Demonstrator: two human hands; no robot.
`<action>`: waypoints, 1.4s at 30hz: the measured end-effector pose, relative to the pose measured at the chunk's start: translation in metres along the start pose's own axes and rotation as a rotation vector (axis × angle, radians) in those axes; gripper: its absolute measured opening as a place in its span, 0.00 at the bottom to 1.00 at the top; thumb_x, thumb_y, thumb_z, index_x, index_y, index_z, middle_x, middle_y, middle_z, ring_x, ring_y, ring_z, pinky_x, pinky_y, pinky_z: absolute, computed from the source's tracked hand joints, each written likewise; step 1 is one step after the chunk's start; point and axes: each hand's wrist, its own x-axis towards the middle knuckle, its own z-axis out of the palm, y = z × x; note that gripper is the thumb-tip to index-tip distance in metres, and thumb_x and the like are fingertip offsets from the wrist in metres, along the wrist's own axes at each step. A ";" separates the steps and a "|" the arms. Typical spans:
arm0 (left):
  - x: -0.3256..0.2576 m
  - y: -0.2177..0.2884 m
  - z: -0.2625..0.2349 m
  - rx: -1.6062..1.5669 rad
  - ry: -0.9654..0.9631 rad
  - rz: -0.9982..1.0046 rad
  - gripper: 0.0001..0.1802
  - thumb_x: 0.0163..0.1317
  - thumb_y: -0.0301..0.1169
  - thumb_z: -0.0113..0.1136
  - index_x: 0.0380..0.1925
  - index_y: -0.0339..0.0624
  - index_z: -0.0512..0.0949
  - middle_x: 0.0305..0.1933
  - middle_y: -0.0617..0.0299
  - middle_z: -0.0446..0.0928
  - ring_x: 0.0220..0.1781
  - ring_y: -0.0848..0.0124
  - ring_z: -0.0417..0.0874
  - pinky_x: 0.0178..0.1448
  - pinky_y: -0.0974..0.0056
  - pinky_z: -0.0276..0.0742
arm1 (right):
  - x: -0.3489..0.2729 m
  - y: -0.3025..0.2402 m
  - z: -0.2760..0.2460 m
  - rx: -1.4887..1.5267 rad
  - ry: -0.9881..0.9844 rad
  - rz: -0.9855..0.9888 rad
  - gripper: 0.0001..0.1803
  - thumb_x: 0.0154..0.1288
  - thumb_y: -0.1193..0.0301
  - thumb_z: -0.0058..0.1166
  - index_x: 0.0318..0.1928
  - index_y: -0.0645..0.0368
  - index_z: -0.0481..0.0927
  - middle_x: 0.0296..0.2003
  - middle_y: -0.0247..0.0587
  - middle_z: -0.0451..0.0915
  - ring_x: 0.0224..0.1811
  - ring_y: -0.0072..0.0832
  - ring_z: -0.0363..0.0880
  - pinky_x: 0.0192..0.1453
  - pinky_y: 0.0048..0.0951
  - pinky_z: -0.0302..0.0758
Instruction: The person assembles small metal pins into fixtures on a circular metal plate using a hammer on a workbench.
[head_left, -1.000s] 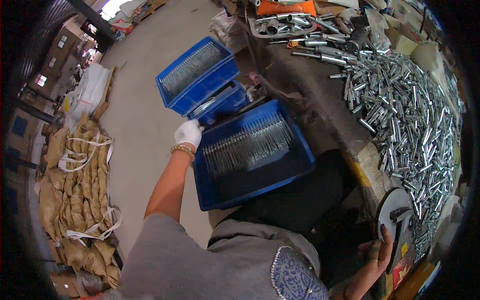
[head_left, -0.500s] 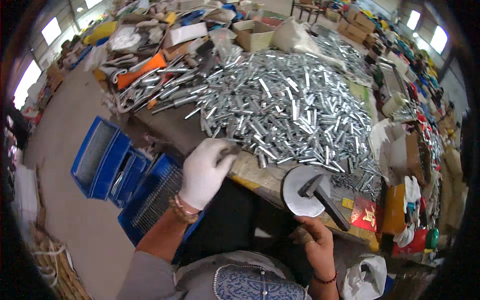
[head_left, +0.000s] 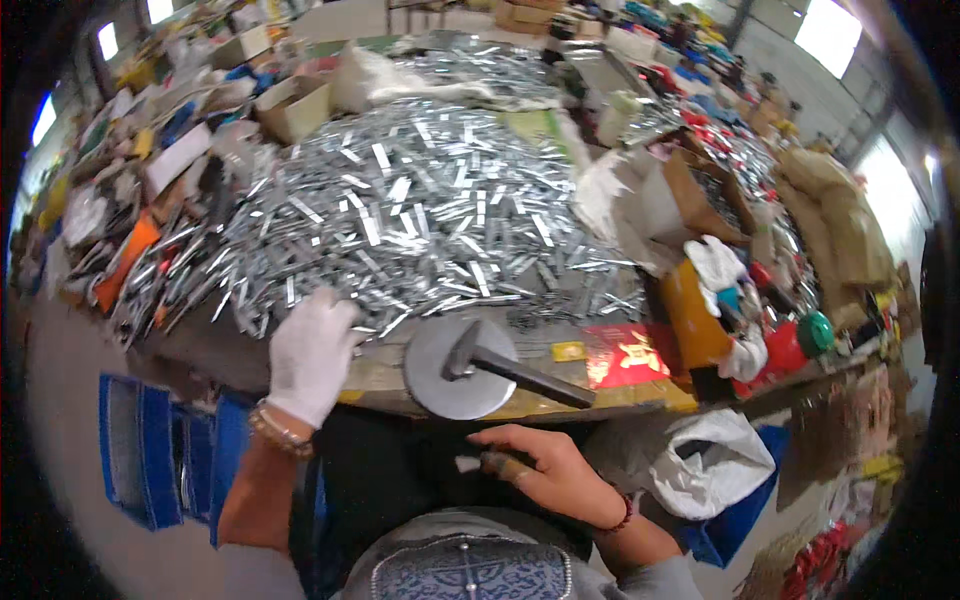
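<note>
My left hand [head_left: 312,355], in a white glove, reaches to the near left edge of a broad heap of shiny metal pieces [head_left: 430,200]. Its fingertips are blurred against the heap, so I cannot tell whether they hold a piece. Bare and with a bracelet at the wrist, my right hand [head_left: 550,475] hovers over my lap, below the table edge. Its index finger is stretched out, apart from the thumb, which has a dark wrap. In front of it a hammer [head_left: 520,375] lies with its head on a round metal disc [head_left: 430,385].
Blue bins [head_left: 140,450] stand low at the left. Beside the hammer lie a red printed card [head_left: 628,358] and a yellow box [head_left: 695,315] with white gloves [head_left: 715,265]. A white sack [head_left: 710,465] sits low right. Cardboard boxes [head_left: 295,108] stand behind the heap.
My view has swung to the right. My left hand has gone from beside the table edge to the heap. My right hand has turned and lies farther from the disc.
</note>
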 end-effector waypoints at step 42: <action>-0.041 0.057 0.016 -0.449 0.048 0.268 0.09 0.58 0.27 0.76 0.39 0.44 0.88 0.41 0.58 0.83 0.49 0.54 0.83 0.53 0.53 0.79 | 0.052 0.009 -0.014 -0.750 0.253 -0.476 0.12 0.58 0.74 0.66 0.44 0.55 0.84 0.40 0.40 0.78 0.43 0.42 0.84 0.43 0.42 0.83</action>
